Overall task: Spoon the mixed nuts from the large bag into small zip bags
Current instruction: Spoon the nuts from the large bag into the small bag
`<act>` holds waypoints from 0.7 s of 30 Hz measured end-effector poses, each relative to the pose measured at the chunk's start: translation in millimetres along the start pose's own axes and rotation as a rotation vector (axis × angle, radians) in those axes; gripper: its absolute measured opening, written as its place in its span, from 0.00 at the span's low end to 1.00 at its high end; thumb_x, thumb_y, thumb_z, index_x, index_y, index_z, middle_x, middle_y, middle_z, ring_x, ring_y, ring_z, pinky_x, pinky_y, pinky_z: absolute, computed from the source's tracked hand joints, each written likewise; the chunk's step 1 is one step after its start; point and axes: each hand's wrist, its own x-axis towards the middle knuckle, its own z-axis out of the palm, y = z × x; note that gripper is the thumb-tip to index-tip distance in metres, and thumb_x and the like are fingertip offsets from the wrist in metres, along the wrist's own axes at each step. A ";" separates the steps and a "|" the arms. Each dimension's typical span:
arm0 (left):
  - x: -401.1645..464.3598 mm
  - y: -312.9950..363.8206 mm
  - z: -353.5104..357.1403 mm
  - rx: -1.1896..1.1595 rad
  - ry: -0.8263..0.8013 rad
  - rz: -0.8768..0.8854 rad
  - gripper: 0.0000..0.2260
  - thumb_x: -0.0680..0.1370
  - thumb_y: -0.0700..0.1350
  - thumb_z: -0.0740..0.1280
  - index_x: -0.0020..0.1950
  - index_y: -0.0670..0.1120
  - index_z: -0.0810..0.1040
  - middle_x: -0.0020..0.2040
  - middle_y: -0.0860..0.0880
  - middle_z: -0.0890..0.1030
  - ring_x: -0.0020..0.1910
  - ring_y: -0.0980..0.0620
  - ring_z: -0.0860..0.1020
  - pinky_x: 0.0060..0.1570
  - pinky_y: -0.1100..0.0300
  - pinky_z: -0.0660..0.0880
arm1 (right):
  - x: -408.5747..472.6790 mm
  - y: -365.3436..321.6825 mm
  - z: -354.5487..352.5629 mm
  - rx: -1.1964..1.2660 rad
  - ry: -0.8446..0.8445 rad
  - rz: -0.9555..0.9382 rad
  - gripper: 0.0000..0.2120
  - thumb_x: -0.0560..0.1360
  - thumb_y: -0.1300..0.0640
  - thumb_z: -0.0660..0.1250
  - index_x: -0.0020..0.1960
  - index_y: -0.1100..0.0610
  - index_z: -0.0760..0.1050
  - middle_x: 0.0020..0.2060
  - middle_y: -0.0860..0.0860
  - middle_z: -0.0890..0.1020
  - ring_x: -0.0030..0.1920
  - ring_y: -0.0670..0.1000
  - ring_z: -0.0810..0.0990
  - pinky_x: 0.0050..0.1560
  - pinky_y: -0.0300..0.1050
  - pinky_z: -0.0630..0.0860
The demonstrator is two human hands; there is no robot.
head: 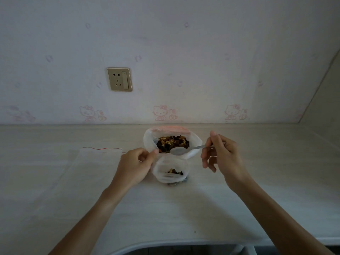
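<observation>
Nut portioning: spoon (185,149) held empty between large bag (172,142) and small zip bag (170,170).

The metal spoon is pinched at its handle by the right hand (220,153), spare fingers loosely curled; the small bag's limp clear rim is pinched open by the left hand (137,165). A shallow layer of mixed nuts (173,141), knobbly, tan and dark, is seen in the crinkled translucent large bag; a few lie in the small bag just in front. Spillage onto the pale wood-grain counter (257,181) is judged likely if the soft rim collapses or slips. A flat spare zip bag (88,162) lies to the left.
</observation>
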 end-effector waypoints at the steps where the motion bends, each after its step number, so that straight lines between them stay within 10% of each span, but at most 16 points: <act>1: 3.2 -1.8 -0.3 -0.006 0.024 -0.041 0.20 0.79 0.65 0.66 0.41 0.50 0.81 0.35 0.54 0.85 0.37 0.55 0.84 0.44 0.50 0.81 | 3.3 2.4 1.8 0.020 0.018 0.038 0.21 0.86 0.48 0.58 0.40 0.58 0.75 0.32 0.58 0.81 0.27 0.57 0.77 0.22 0.42 0.65; 14: 22.5 2.3 25.0 -0.120 0.076 -0.124 0.16 0.78 0.62 0.70 0.58 0.52 0.79 0.41 0.54 0.85 0.39 0.59 0.83 0.38 0.64 0.74 | 43.3 21.6 33.0 0.004 0.093 0.169 0.23 0.86 0.47 0.56 0.39 0.59 0.75 0.30 0.60 0.81 0.24 0.57 0.77 0.21 0.42 0.64; 21: 21.9 -3.3 18.7 -0.189 0.054 -0.108 0.09 0.77 0.50 0.74 0.55 0.53 0.80 0.40 0.49 0.85 0.40 0.53 0.84 0.44 0.54 0.79 | 50.1 31.0 31.7 -0.063 0.157 0.081 0.26 0.87 0.49 0.55 0.33 0.57 0.74 0.24 0.58 0.77 0.20 0.59 0.76 0.18 0.41 0.63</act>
